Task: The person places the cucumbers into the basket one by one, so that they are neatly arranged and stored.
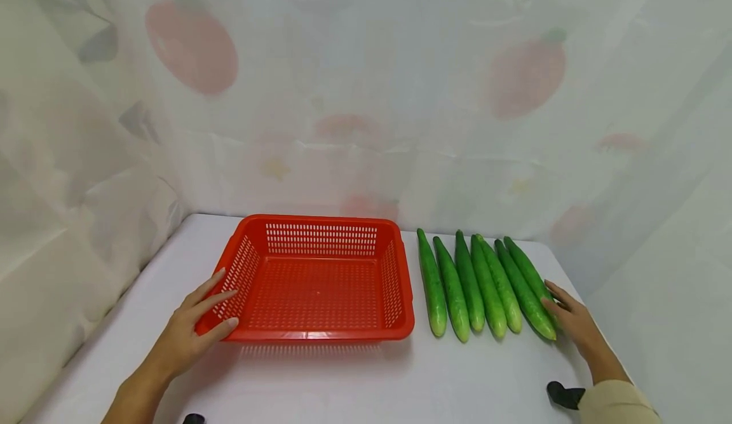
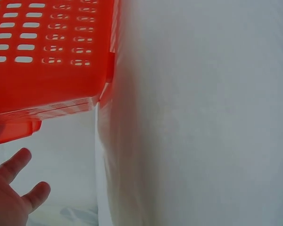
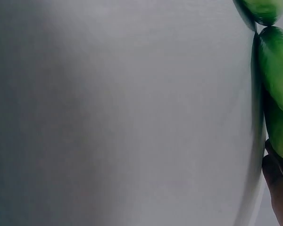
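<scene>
A red plastic basket [image 1: 320, 334] with slotted walls stands on the white table. My left hand [image 1: 185, 335] is at its left front corner, fingers spread and reaching over the rim in the head view. The left wrist view shows the basket's slotted wall [image 2: 47, 80] above two fingers of this hand [image 2: 12, 193]. Several long green cucumbers [image 1: 483, 284] lie side by side right of the basket. My right hand [image 1: 572, 319] rests at the near end of the rightmost cucumber [image 1: 528, 268], fingers loosely bent. In the right wrist view, fingertips [image 3: 272, 167] are right beside a cucumber's tip [image 3: 280, 141].
Pale printed sheeting [image 1: 354, 93] hangs behind the table and along both sides. A black curved object [image 1: 565, 396] is beside the right sleeve [image 1: 617, 403], and another small black piece [image 1: 194, 418] shows at the bottom edge. The table [image 1: 452, 379] extends in front of the basket.
</scene>
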